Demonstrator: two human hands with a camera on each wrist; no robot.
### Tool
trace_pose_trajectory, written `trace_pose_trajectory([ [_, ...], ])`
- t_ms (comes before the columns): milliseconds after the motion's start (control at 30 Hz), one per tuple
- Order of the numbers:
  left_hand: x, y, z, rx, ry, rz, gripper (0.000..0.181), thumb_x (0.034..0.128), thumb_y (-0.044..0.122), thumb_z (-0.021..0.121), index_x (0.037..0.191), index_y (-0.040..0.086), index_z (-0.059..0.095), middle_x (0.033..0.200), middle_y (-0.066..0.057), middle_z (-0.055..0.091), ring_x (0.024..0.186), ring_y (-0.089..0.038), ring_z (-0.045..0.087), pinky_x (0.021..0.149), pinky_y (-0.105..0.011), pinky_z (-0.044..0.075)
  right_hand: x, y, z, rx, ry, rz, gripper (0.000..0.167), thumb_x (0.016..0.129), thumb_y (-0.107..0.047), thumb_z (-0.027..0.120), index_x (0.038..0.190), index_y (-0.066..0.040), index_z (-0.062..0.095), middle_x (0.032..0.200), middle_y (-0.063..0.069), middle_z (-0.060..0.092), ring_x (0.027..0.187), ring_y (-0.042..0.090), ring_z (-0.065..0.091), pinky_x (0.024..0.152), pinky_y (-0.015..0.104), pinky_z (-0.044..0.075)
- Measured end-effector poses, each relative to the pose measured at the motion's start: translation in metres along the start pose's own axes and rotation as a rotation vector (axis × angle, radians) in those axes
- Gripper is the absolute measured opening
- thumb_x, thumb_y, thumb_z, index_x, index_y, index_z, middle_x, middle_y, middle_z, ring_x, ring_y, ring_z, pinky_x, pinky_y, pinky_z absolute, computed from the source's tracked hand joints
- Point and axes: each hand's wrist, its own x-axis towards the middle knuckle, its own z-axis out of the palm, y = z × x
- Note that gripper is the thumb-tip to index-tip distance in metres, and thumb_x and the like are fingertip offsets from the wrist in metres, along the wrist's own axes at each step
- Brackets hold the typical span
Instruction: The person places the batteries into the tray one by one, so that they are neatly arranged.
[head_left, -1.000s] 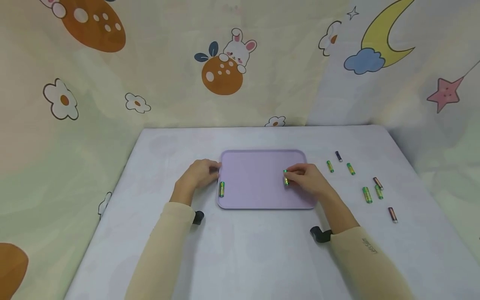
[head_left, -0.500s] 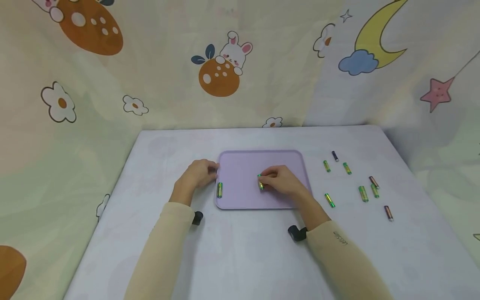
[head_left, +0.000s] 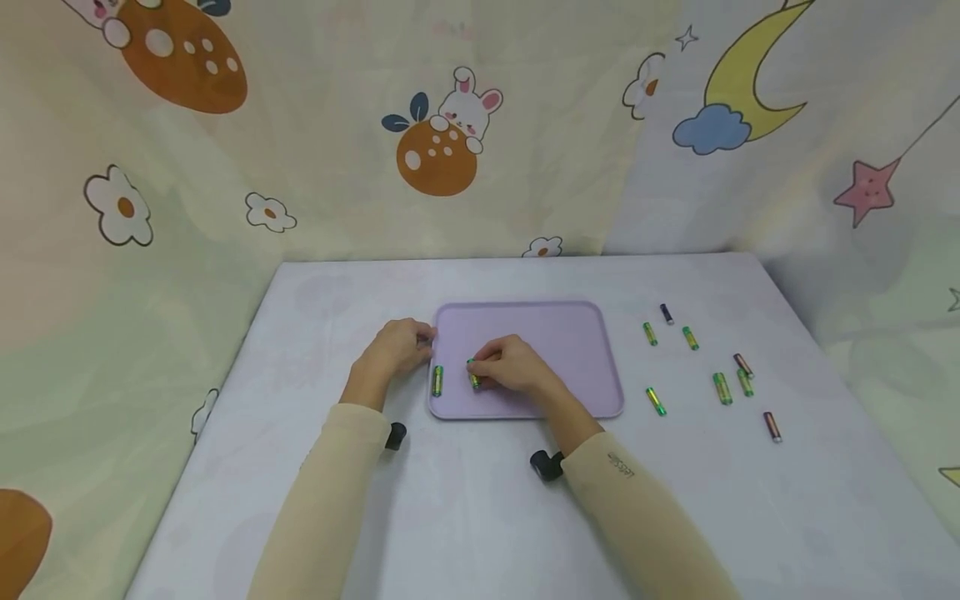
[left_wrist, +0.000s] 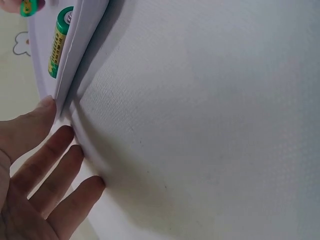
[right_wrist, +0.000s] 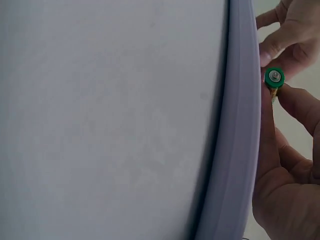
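A light purple tray (head_left: 555,346) lies on the table. My left hand (head_left: 393,348) is at its left edge. In the left wrist view the thumb touches the tray's rim, while the other fingers (left_wrist: 55,185) lie spread and fairly straight beside it. One green battery (head_left: 437,381) rests inside the tray along the left rim. Over the tray's left half, my right hand (head_left: 513,365) pinches a second green battery (head_left: 474,377) between thumb and fingers. The right wrist view shows this held battery (right_wrist: 274,77) end-on; whether it touches the tray cannot be told.
Right of the tray several loose batteries lie on the white table (head_left: 465,508): a green one (head_left: 656,402) nearest, a dark one (head_left: 667,314) farther back, a brown one (head_left: 772,427) at the far right. A patterned cloth (head_left: 337,142) hangs behind.
My right hand has carried the pinched battery leftward across the tray, close to the battery by the left rim. My left hand stays at the tray's edge.
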Motion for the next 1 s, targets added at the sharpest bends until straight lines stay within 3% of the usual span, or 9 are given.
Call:
trace_pose_trajectory([
  [200,0.0,-0.001,0.0,-0.008,0.005,0.033,0.044,0.0993,0.02,0.068,0.142,0.01,0.062,0.148,-0.012,0.058,0.145,-0.035,0.045,0.123,-0.051,0.035,0.006,-0.006,0.012,-0.059,0.025,0.01,0.021,0.092,-0.026,0.078,0.098,-0.007,0.074,0.08,0.002,0.076,0.071,0.013,0.074,0.072,0.025,0.057],
  [467,-0.001,-0.002,0.0,-0.002,0.017,0.042,0.044,0.0986,0.019,0.068,0.141,0.01,0.063,0.146,-0.011,0.06,0.142,-0.034,0.049,0.122,-0.049,0.036,0.01,-0.013,0.023,-0.057,0.015,-0.013,0.027,0.094,-0.03,0.077,0.099,-0.003,0.074,0.079,0.003,0.076,0.068,0.011,0.074,0.067,0.022,0.058],
  [1000,0.001,-0.004,0.002,-0.011,0.031,0.053,0.044,0.0989,0.019,0.068,0.141,0.009,0.063,0.144,-0.011,0.062,0.141,-0.033,0.051,0.122,-0.048,0.037,-0.004,-0.016,0.013,-0.091,0.0,-0.032,0.026,0.097,-0.032,0.072,0.101,-0.007,0.075,0.084,0.004,0.076,0.073,0.016,0.075,0.075,0.027,0.058],
])
